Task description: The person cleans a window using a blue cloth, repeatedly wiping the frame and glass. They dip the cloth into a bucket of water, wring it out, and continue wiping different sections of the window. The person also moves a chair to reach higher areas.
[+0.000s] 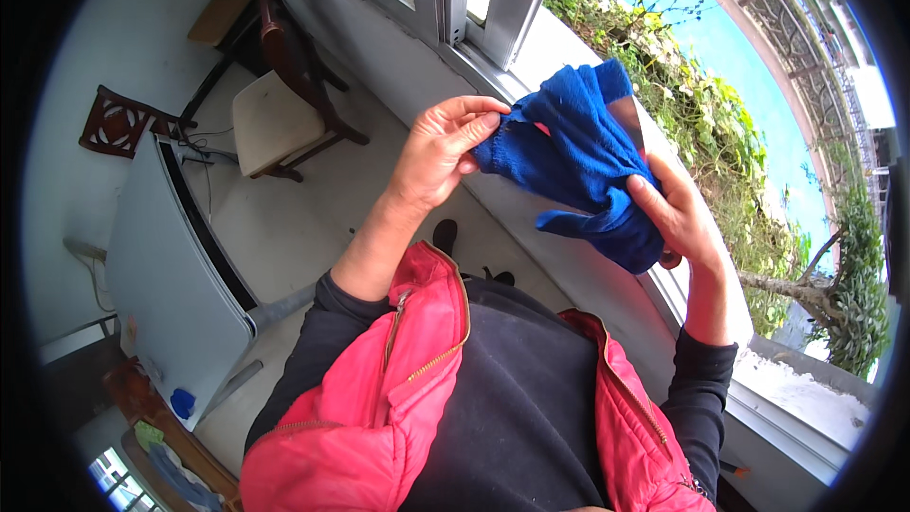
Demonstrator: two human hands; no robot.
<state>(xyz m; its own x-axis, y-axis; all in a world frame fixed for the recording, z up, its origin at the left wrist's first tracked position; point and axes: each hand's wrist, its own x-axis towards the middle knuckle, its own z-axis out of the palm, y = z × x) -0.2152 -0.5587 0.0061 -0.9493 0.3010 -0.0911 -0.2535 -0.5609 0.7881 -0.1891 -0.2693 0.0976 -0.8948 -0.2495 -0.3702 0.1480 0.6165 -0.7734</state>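
A crumpled dark-blue cloth [578, 156] hangs between my hands in front of the window opening. My left hand [438, 152] pinches its left edge between thumb and fingertips, with the other fingers curled. My right hand [678, 209] grips the cloth's right side, thumb on top and the other fingers mostly hidden behind it. A narrow flap sticks out at the lower left of the cloth, and a small reddish patch shows near its upper left. Folds hide its full shape.
An open sliding window frame [502, 5] and its sill [806, 393] run along the right; plants [720, 114] grow outside. A chair with a pale seat [273, 123] stands at the far left. Nearer is a grey table [175, 265] with a small blue item [183, 404] on it.
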